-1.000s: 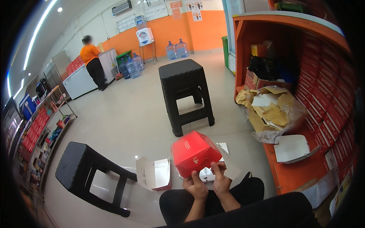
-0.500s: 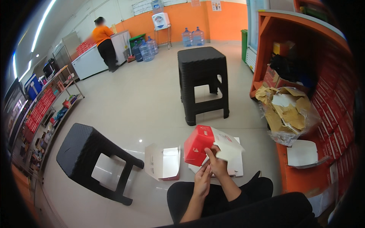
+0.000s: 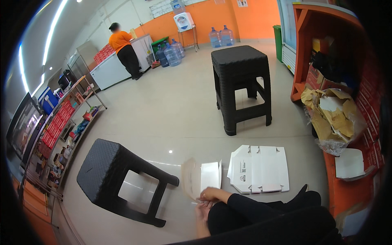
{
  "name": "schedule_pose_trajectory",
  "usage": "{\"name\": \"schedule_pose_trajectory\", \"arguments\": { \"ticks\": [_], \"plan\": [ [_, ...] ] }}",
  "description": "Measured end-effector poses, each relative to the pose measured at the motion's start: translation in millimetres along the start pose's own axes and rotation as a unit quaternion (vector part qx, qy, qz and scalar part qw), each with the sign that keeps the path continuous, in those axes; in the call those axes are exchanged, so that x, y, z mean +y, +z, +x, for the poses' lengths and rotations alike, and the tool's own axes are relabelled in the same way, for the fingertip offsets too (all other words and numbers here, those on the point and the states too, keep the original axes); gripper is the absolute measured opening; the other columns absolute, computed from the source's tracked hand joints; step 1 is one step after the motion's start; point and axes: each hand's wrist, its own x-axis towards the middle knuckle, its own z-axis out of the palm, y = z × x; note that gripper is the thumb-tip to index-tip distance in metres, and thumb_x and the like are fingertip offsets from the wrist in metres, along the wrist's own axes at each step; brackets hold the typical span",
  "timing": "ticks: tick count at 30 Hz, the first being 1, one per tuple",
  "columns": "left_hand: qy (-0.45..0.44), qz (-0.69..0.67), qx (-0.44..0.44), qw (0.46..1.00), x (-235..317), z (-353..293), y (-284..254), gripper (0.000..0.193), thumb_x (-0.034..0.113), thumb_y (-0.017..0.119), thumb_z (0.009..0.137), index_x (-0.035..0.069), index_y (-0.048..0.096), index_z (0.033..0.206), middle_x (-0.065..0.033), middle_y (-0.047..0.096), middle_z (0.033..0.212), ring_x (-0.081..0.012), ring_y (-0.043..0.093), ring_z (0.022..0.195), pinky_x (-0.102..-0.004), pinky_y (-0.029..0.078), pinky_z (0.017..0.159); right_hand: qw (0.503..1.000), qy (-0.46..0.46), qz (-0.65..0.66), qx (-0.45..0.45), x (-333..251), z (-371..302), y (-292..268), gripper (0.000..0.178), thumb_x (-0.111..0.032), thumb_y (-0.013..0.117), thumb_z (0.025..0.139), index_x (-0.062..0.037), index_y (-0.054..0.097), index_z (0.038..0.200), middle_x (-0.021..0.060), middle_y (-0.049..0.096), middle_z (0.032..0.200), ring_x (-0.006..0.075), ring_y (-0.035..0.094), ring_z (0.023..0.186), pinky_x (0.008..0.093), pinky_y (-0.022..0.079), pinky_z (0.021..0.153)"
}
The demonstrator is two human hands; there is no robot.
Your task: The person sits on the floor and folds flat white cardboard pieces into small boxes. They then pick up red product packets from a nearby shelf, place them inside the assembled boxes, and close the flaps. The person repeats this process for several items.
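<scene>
On the floor ahead of my knees lies an unfolded carton with a white inside (image 3: 210, 175) and a translucent-looking flap (image 3: 189, 179) standing on its left. My right hand (image 3: 211, 194) reaches across to the carton's near corner, its fingers bent and closed together. Just below it is my left hand (image 3: 203, 211), the fingers pointing up toward the right hand's fingertips and slightly blurred. Whatever lies between the two hands is hidden. To the right, flat white carton blanks (image 3: 265, 169) with slots and small dark print lie stacked on the floor.
Black plastic stools stand left (image 3: 122, 179) and ahead (image 3: 241, 77). At right, an orange shelf (image 3: 300, 53) holds crumpled brown paper (image 3: 328, 110) and a white tray (image 3: 349, 163). Back left, a person in orange (image 3: 120, 41) stands at a white chest freezer (image 3: 107, 73). Water bottles (image 3: 173, 55) line the wall.
The red and white carton that both hands held up over the blanks is no longer visible. My hands have moved left and down to the carton on the floor. The view has shifted.
</scene>
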Motion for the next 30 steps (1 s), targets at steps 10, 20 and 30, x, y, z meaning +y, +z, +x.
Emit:
{"name": "schedule_pose_trajectory", "arguments": {
  "ticks": [10,20,30],
  "plan": [
    [0.386,0.221,0.489,0.751,-2,-12,19,0.044,0.013,0.057,0.081,0.004,0.046,0.123,-0.0112,0.05,0.119,-0.0278,0.047,0.111,-0.045,0.036,0.097,0.931,-0.044,0.281,0.23,76,-130,-24,0.044,-0.028,0.064,0.085,-0.0073,0.055,0.123,0.0144,0.061,0.116,0.0281,0.058,0.107,0.0367,0.043,0.095],
    [0.169,0.789,-0.206,0.554,-150,49,223,0.039,0.027,0.08,0.065,0.013,0.066,0.099,-0.0036,0.066,0.102,-0.0233,0.062,0.095,-0.0376,0.048,0.081,0.944,0.322,0.002,-0.065,228,-344,19,0.078,-0.033,0.089,0.043,-0.0247,0.053,0.111,0.0091,0.052,0.114,0.0308,0.055,0.104,0.042,0.048,0.08],
    [-0.02,0.896,-0.332,0.294,-201,125,213,0.047,0.045,0.083,0.052,0.019,0.073,0.089,-0.0051,0.069,0.088,-0.0245,0.065,0.086,-0.0345,0.05,0.079,0.942,0.326,0.057,-0.062,228,-334,18,0.074,-0.014,0.092,0.035,-0.0122,0.054,0.099,0.0081,0.059,0.103,0.0277,0.061,0.096,0.0397,0.051,0.07]
  ]
}}
